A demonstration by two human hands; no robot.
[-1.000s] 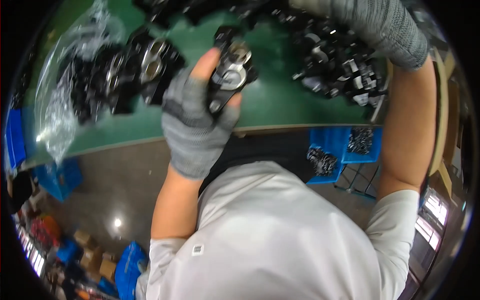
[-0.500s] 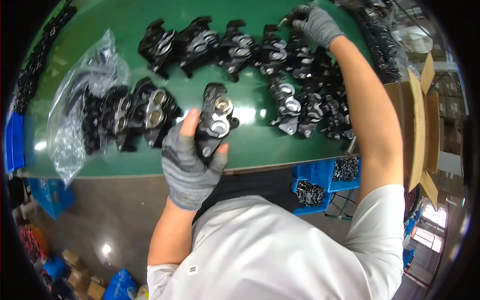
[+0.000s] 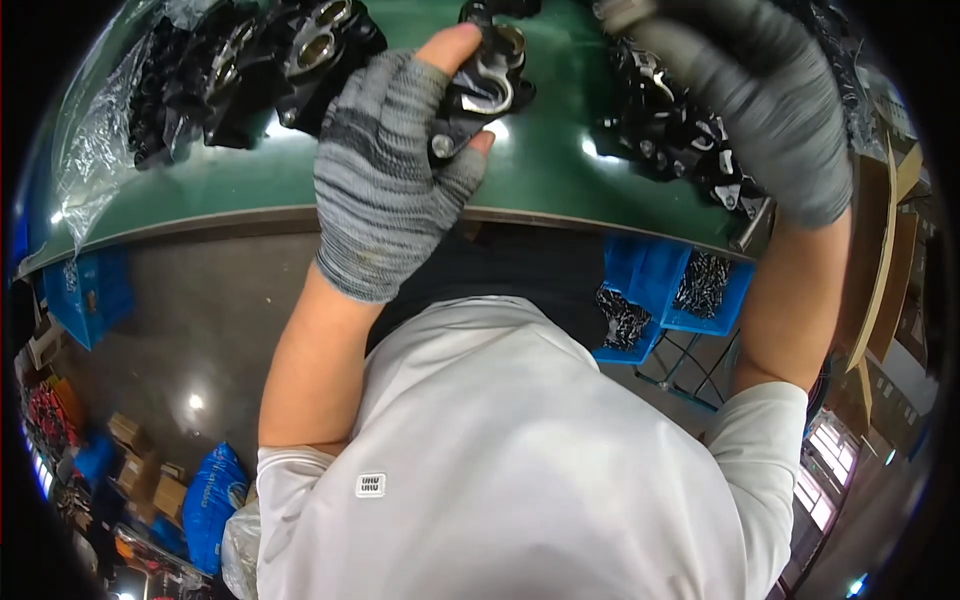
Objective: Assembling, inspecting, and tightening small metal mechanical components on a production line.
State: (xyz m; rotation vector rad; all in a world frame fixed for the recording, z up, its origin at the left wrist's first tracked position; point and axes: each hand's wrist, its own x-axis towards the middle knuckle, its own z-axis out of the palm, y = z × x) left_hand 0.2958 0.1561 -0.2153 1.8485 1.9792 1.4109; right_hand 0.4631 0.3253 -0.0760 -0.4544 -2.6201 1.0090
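My left hand (image 3: 390, 170), in a grey striped fingerless glove, grips a black brake caliper (image 3: 487, 90) with two round bores, its thumb and fingers along the sides. The caliper is held above the green table (image 3: 545, 190). My right hand (image 3: 765, 105), gloved alike, is smeared by motion over the right group of black and silver calipers (image 3: 680, 130). A pale blurred shape shows at its fingertips; I cannot tell whether it is a held part or a finger. Left of my left hand, more calipers (image 3: 322, 50) stand in a row on the table.
Clear plastic wrap (image 3: 95, 165) lies at the table's left end. A metal cylinder (image 3: 750, 228) sits at the right front edge. Blue bins (image 3: 715, 318) with small metal parts stand below, and an open cardboard box (image 3: 875, 250) is at the right.
My right hand has come back from the far row toward me and to the right. The view has shifted, so the table sits higher. My left hand still holds the caliper.
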